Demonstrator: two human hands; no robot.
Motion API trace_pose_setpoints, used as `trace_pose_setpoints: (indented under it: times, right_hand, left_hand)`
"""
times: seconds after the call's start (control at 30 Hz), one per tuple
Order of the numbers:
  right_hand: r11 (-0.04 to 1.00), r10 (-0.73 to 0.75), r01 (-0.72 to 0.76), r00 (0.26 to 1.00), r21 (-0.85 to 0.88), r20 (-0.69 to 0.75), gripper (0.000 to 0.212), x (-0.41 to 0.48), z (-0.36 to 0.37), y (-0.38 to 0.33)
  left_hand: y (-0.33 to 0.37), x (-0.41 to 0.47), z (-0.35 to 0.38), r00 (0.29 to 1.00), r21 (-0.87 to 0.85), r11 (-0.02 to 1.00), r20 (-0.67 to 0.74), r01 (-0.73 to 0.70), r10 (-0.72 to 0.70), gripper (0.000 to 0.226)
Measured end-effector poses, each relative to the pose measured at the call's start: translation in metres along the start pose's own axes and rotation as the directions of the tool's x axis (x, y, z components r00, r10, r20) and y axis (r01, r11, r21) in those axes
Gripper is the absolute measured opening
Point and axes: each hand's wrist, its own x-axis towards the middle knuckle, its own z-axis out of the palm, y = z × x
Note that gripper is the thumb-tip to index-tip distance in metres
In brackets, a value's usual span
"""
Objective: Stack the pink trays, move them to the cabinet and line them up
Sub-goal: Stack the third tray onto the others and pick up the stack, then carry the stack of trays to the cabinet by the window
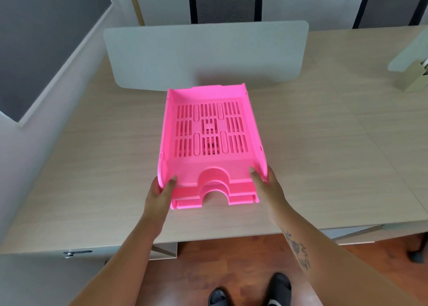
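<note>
A stack of pink slotted letter trays (209, 129) sits over the middle of the wooden desk (324, 155), with the lower trays' front lips showing under the top one. My left hand (161, 191) grips the top tray's front left corner, thumb on the inside of the wall. My right hand (266, 183) grips its front right corner the same way. The top tray is tilted, its front edge raised above the trays beneath. No cabinet top can be told apart in this view.
A grey divider panel (206, 55) stands upright just behind the trays. Two black mesh chairs (225, 3) stand beyond the desk. A beige holder (416, 78) sits at the far right. A low grey unit with a lock (76, 252) is at the front left.
</note>
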Motion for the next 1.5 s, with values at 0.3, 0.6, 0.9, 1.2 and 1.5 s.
trace_pose_setpoints:
  times: [0.3,0.6,0.9,1.2,1.5]
  right_hand:
    - [0.975,0.145,-0.164,0.981,0.151,0.126,0.101,0.015,0.007,0.045]
    - [0.962,0.129,-0.15,0.986,0.229,0.102,0.096,0.02,0.009,0.027]
    - [0.957,0.213,-0.209,0.977,0.2,0.0,0.111,0.05,0.0,0.0]
    - [0.933,0.196,-0.233,0.968,0.274,0.155,0.112,0.025,0.005,-0.008]
    - [0.939,0.107,-0.145,0.985,0.311,0.134,0.099,0.009,-0.017,-0.034]
  left_hand:
    - [-0.031,0.008,0.009,0.997,-0.094,0.993,0.011,0.073,-0.072,0.096]
    - [-0.008,0.014,0.014,0.996,-0.174,0.982,-0.032,0.079,-0.085,0.06]
    - [0.044,0.022,0.003,0.973,-0.116,0.966,0.039,0.229,-0.226,0.085]
    - [0.021,0.029,0.009,0.989,-0.271,0.952,0.085,0.141,-0.122,0.061]
    - [0.029,-0.001,0.027,0.994,-0.375,0.923,-0.027,0.09,-0.108,0.058]
